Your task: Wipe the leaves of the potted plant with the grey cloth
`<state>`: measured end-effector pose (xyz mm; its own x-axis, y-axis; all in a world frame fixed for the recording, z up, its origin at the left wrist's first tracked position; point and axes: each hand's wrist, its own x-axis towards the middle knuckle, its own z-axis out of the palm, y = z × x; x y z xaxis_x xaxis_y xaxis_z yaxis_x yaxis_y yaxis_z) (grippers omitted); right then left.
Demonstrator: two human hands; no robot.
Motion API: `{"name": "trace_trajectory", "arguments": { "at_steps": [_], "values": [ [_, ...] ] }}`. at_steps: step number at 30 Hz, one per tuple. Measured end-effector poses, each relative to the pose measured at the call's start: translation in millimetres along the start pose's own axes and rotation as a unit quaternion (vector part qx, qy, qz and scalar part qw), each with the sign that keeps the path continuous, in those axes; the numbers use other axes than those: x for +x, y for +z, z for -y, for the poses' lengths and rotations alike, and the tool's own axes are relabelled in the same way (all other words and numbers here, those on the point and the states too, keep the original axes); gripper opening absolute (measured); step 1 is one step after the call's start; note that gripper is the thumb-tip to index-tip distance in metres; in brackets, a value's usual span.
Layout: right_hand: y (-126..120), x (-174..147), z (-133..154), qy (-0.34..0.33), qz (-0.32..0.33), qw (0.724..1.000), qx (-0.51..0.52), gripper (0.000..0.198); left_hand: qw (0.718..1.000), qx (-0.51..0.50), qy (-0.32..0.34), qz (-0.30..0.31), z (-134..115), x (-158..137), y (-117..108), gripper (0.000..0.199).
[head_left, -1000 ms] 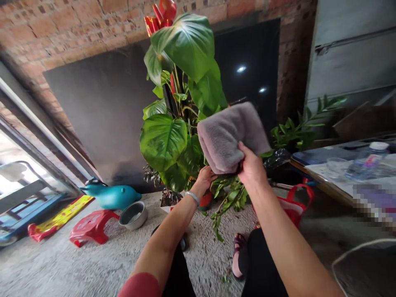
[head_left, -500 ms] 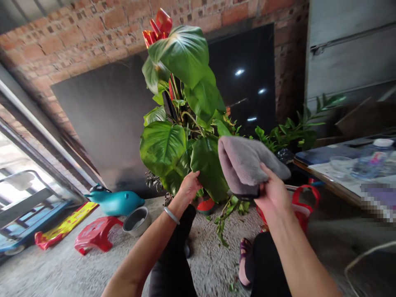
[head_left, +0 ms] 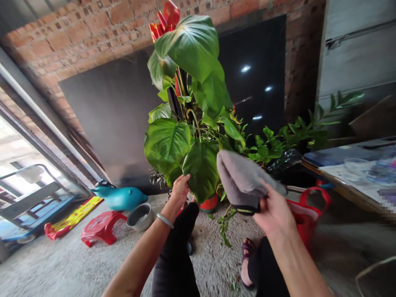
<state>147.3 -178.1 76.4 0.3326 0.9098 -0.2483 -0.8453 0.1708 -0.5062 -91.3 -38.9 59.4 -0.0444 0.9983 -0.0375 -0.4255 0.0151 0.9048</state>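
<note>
A tall potted plant (head_left: 198,90) with broad green leaves stands before me, a shiny red ribbon (head_left: 165,20) at its top. My left hand (head_left: 181,189) is closed at the edge of a low, large leaf (head_left: 202,171), thumb and fingers pinching it. In my right hand (head_left: 275,208) is a folded grey cloth (head_left: 243,179) with a dark edge, held just right of that leaf and seemingly apart from it. Below the leaves, part of a red pot (head_left: 209,203) shows.
On the left floor are a red stool (head_left: 103,227), a grey bowl (head_left: 140,216), a teal animal toy (head_left: 123,198) and a blue trolley (head_left: 34,206). To the right stand a red bag (head_left: 306,218) and a table (head_left: 349,177) with a bottle. More plants (head_left: 278,138) grow behind.
The pinched leaf and my left hand have shifted slightly left relative to the plant. The cloth has tipped and moved a little lower, and the whole view has turned slightly.
</note>
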Motion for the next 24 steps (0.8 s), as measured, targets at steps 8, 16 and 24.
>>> {"name": "trace_trajectory", "arguments": {
  "at_steps": [8,16,24],
  "values": [
    [92.6,24.9,-28.4,0.08,0.017,0.996,-0.02,0.014,1.0,-0.008,0.007,-0.011,7.5,-17.0,7.9,0.032],
    [-29.8,-6.4,-36.6,0.117,-0.082,0.989,-0.039,0.004,0.993,0.014,0.09,-0.071,-7.3,-3.1,-16.6,0.028],
    [76.0,34.6,-20.7,-0.08,0.073,0.994,-0.013,0.012,0.996,0.054,0.058,-0.044,12.4,-10.8,0.0,0.031]
  ]
}}
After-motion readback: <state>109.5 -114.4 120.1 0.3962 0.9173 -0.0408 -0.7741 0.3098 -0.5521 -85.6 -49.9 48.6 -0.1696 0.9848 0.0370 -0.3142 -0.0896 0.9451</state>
